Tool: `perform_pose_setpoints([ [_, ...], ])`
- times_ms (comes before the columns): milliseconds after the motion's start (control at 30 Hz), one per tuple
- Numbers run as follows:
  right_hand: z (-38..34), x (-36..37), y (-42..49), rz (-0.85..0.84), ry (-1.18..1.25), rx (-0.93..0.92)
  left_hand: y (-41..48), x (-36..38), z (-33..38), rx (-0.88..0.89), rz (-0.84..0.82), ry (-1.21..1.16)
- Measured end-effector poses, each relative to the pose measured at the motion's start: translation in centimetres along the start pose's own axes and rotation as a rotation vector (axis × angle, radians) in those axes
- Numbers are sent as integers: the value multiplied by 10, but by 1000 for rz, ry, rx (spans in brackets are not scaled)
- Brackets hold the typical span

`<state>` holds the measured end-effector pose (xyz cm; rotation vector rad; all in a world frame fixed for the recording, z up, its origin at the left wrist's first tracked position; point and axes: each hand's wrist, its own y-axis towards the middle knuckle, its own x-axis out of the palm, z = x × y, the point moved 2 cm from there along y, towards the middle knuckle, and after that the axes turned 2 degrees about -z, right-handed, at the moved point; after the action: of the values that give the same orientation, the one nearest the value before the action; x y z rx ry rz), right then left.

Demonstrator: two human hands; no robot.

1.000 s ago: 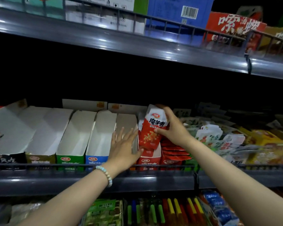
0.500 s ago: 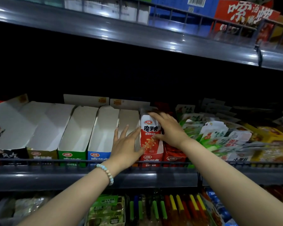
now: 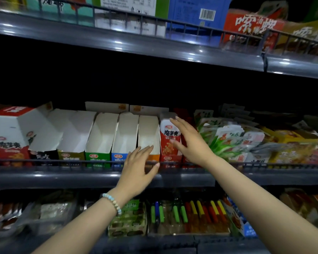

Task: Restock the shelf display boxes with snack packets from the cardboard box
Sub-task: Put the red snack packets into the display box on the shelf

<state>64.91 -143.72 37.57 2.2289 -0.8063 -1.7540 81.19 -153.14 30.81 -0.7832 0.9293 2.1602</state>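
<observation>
The red-and-white foil snack packet (image 3: 169,133) stands upright in the red-fronted display box (image 3: 170,159) at the front edge of the grey metal shelf (image 3: 44,177). Its long axis runs up and down, leaning slightly back. The right hand (image 3: 191,143) is just to the packet's right, its grip apart: the fingers are straight and spread and hold nothing, though the thumb may brush the packet's face, which I cannot tell for sure. The left hand (image 3: 138,171) hovers lower, at the shelf's front rail before the orange-fronted white cardboard display box (image 3: 148,132), its grip also apart and empty.

What matters for the next move is that the packet lies left of the right hand and right of the left hand, with the right hand much nearer. The orange-fronted box and the others further towards the shelf's left end look empty, and they lie on the left hand's side. The supply box is out of view, so a fresh packet probably means reaching away from the shelf.
</observation>
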Motion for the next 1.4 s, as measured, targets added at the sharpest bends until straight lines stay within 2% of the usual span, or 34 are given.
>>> perform_pose_setpoints([
  [100, -20, 18, -43, -71, 33, -6, -43, 10, -19, -6, -20, -7],
  [300, -39, 100, -137, -365, 193, 173, -138, 50, -88, -186, -245, 98],
  [533, -49, 217, -222, -636, 160, 292, -229, 75, -156, -349, -411, 165],
  [733, -60, 306, -258, -814, 347, 440, -272, 77, -215, -438, -416, 213],
  [900, -72, 364, -287, -918, 567, 721, -294, 82, -253, -507, -410, 258],
  [1000, -73, 389, -300, -943, 638, 852, -306, 87, -266, -524, -415, 253],
  [1200, -63, 422, -313, -886, 664, 1039, -316, 106, -285, -543, -412, 197],
  [1400, -63, 444, -319, -785, 665, 1082, -318, 113, -290, -586, -394, 172],
])
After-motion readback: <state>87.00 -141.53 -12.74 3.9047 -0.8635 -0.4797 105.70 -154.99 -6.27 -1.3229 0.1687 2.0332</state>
